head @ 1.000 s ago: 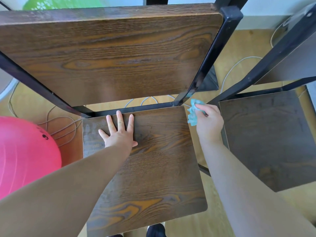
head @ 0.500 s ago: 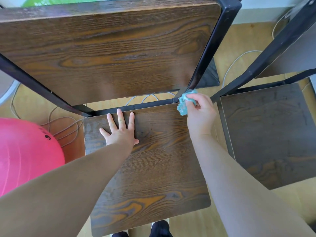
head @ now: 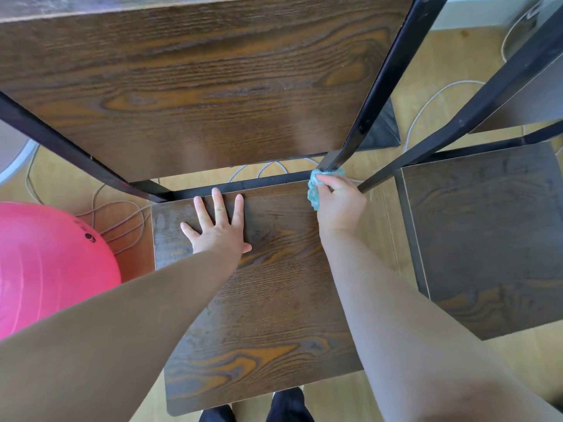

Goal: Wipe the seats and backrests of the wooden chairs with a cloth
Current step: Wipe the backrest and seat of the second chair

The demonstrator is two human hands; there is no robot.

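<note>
Cloth — farther left, in right hand

- I take this for a room in a home, lived in rather than worked in.
- A pale wood-look floor runs under everything, and a strip of light wall shows at the far right.
- A big pink exercise ball sits on the floor at my left.
- Loose white cables trail over the floor beyond the seats.
- The near chair and a second chair to its right share dark wood grain and black metal frames.
</note>
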